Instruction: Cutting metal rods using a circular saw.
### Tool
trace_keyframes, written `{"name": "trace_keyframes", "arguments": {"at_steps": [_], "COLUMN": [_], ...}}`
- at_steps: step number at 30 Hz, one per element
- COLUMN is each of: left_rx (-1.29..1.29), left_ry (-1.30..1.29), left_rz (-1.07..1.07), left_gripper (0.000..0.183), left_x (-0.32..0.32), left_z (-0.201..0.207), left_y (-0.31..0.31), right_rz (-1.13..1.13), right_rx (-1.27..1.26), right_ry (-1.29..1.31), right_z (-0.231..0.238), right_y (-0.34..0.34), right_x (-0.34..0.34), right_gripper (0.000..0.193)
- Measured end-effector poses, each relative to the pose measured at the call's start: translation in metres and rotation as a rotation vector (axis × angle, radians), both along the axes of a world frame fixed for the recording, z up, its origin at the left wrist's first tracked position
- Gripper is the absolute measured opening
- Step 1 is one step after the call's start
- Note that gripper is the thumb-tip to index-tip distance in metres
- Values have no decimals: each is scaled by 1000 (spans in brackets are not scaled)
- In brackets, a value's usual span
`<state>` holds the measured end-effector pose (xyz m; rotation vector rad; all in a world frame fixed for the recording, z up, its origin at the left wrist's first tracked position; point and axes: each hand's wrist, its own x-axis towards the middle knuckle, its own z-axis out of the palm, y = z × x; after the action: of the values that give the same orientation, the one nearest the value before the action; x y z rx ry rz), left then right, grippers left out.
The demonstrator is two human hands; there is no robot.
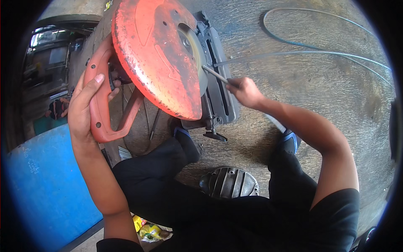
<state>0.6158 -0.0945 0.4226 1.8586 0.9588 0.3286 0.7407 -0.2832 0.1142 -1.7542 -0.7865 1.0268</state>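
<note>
A red cut-off saw (157, 54) with a scuffed blade guard stands in front of me. My left hand (82, 107) is closed around its red loop handle (98, 111), thumb over the front and fingertips showing inside the loop. My right hand (245, 91) is closed on a thin metal rod (216, 74). The rod's far end lies at the edge of the abrasive disc (203, 82); whether the two touch I cannot tell. Beneath the disc is the saw's dark base (220, 84), with a vise screw and crank handle (215, 135) on its near side.
Long thin wire or rod (294, 53) runs across the worn floor at right, part of it looped. A ribbed metal cover (230, 181) lies between my feet. A blue panel (50, 185) stands at left. Yellow packets (149, 229) lie below it. Another person (58, 108) appears far left.
</note>
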Motion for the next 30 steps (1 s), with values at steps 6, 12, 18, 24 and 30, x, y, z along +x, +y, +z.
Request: {"name": "trace_keyframes", "arguments": {"at_steps": [6,12,18,24,30], "left_rx": [-55,-33,-34,-37,-43], "left_ry": [94,27,15,2,3], "left_rz": [-113,-41,-26,-50,-81], "left_gripper": [48,49,49,49,49], "left_x": [-5,-4,-1,-1,-2], "left_z": [4,0,1,-1,0], "left_y": [13,3,0,5,8], "right_rz": [109,109,175,216,221], "right_rx": [13,141,174,150,134], "right_ry": [-247,-528,-752,-863,-885], "right_z": [1,3,15,29,29], "right_y": [-4,12,18,19,20], "right_x": [44,60,71,74,74], "right_gripper": [33,28,25,24,25]}}
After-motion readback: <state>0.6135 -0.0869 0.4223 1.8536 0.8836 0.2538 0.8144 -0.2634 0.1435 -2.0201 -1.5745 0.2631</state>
